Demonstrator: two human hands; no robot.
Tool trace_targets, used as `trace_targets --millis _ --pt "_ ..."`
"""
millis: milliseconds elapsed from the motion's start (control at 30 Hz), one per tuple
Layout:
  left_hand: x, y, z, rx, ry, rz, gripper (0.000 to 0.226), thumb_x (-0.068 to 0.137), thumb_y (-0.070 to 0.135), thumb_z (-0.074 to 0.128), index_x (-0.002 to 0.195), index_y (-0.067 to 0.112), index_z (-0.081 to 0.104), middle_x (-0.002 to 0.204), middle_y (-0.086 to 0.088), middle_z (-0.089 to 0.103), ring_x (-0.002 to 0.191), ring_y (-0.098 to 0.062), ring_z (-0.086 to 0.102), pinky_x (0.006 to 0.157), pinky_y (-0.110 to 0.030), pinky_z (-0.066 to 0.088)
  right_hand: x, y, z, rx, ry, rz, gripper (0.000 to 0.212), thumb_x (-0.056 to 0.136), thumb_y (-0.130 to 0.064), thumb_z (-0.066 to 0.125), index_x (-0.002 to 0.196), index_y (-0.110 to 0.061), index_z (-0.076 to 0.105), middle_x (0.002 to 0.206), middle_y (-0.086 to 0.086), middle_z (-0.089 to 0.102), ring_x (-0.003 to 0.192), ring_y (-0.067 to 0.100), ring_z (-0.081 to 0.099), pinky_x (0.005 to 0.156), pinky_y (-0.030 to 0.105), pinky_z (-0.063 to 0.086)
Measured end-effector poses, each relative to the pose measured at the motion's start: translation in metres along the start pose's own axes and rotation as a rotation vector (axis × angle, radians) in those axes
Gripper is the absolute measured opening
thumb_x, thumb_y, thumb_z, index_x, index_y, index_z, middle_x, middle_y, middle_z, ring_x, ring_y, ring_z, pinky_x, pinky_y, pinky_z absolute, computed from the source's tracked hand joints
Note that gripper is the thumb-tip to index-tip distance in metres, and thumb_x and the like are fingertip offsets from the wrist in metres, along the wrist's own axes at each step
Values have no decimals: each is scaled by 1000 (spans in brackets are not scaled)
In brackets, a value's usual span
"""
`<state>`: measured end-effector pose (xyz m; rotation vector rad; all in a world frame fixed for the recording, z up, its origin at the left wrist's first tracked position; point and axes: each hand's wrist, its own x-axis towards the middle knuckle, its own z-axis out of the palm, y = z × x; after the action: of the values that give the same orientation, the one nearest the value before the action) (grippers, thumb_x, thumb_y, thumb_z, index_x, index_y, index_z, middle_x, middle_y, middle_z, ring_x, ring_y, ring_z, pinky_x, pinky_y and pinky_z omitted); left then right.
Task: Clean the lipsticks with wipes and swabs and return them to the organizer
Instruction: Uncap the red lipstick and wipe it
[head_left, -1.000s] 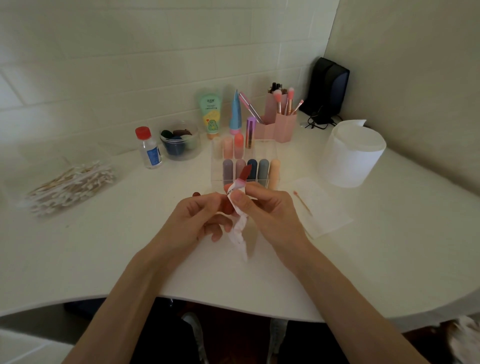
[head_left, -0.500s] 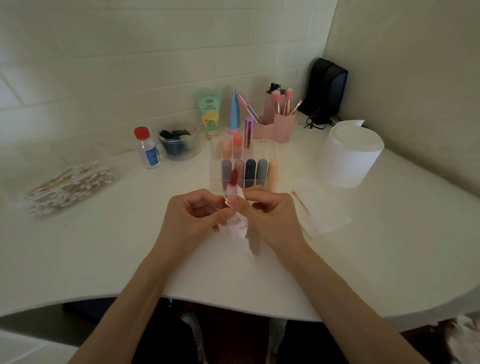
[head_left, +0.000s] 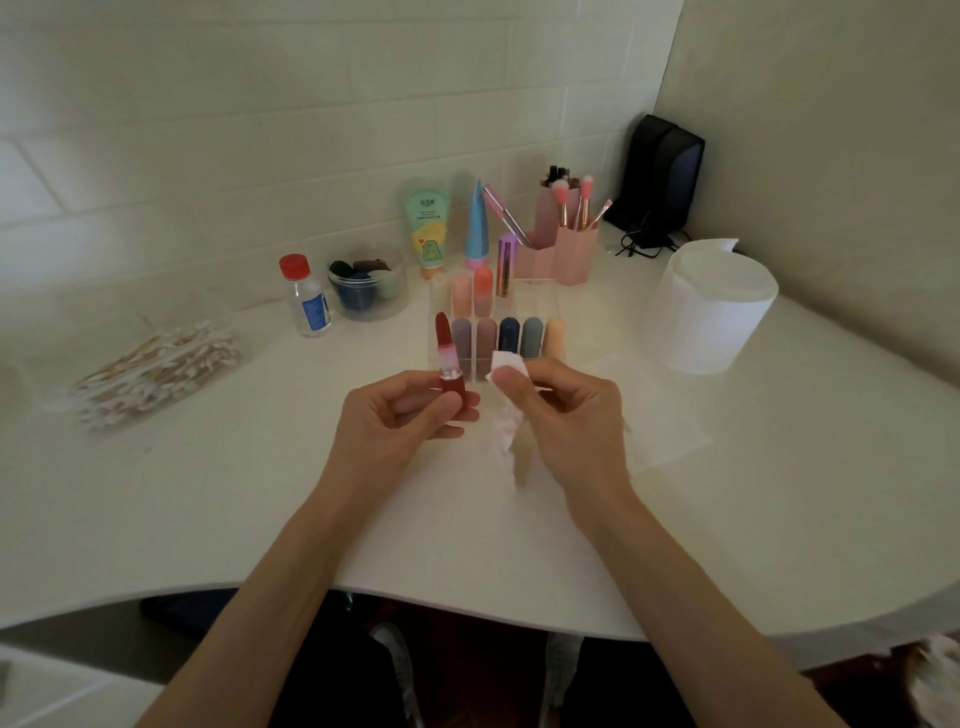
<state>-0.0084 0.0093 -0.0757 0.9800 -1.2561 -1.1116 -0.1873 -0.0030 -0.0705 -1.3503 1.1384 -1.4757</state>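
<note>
My left hand (head_left: 400, 415) grips the red base of an uncapped red lipstick (head_left: 447, 353), which stands upright with its stick extended. A crumpled white wipe (head_left: 506, 395) is pinched in my right hand (head_left: 566, 415), just right of the lipstick and apart from it. Behind both hands stands the clear organizer (head_left: 550, 306) with several capped lipsticks (head_left: 508, 335) in its compartments.
A pile of cotton swabs (head_left: 156, 369) lies at the left. A red-capped bottle (head_left: 306, 296), a jar of sponges (head_left: 369, 286), tubes, a pink brush holder (head_left: 563, 249) and a roll of wipes (head_left: 709, 306) stand at the back. A flat sheet (head_left: 670, 436) lies right of my hands.
The wipe was wrapped round the lipstick; my hands have drawn apart, the lipstick now upright to the left and the wipe off it.
</note>
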Motion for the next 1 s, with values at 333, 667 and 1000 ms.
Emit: trace_targets --millis 333,667,1000 --pt "-1 1 0 237 7 33 17 93 17 69 108 15 75 94 2 78 79 -7 70 72 -15 50 3 2 -3 -33 -5 32 20 97 -30 68 87 -16 78 69 -14 65 67 5 54 69 19 45" --pt "-1 -11 -1 662 241 153 18 85 27 79 102 32 75 89 26 72 73 -8 67 65 -18 50 3 4 -6 -104 91 70 14 92 -30 76 102 -23 81 89 -10 79 83 8 73 78 21 55" --pt "5 -18 -2 742 202 124 17 81 38 82 98 38 77 87 20 73 64 -10 63 72 -33 56 3 9 -5 -142 77 96 19 93 -34 74 101 -19 81 86 -8 77 76 7 68 74 18 48"
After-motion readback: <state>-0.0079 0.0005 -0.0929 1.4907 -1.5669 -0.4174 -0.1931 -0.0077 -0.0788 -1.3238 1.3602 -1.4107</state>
